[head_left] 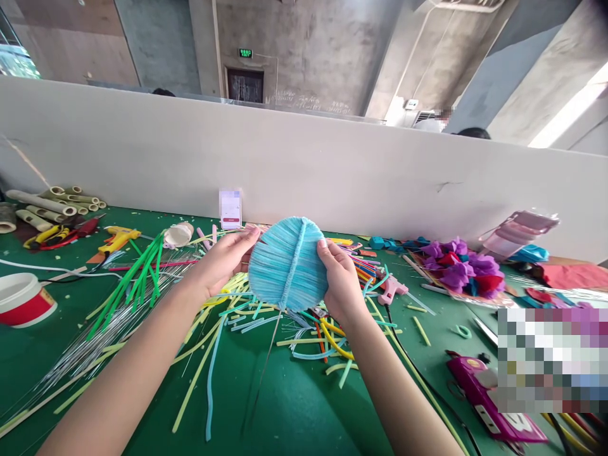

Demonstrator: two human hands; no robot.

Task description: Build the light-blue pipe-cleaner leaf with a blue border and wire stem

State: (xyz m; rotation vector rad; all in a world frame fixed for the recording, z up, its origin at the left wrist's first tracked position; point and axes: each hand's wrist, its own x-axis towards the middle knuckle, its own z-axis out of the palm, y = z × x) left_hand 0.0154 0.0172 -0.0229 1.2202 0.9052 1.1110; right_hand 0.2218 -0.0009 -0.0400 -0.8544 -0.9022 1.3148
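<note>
A rounded light-blue leaf made of pipe cleaners (304, 272) is held up in front of me over the table. A thicker rib runs up its middle, and a thin wire stem (267, 361) hangs from its lower end. My right hand (342, 282) pinches the right edge, thumb on the front and the other fingers mostly behind. At the upper left edge, my left hand (228, 263) has its thumb against the leaf, its fingertips partly hidden behind it. Cut blue and yellow-green pipe cleaners (199, 373) lie scattered below.
Green strips (152, 272) and thin wires lie left, near a yellow glue gun (118, 239), pliers (47, 237) and a paper cup (23, 301). To the right are a pink glue gun (392, 288), purple flowers (458, 269) and a magenta box (494, 399). A phone (230, 210) leans against the white partition (332, 164).
</note>
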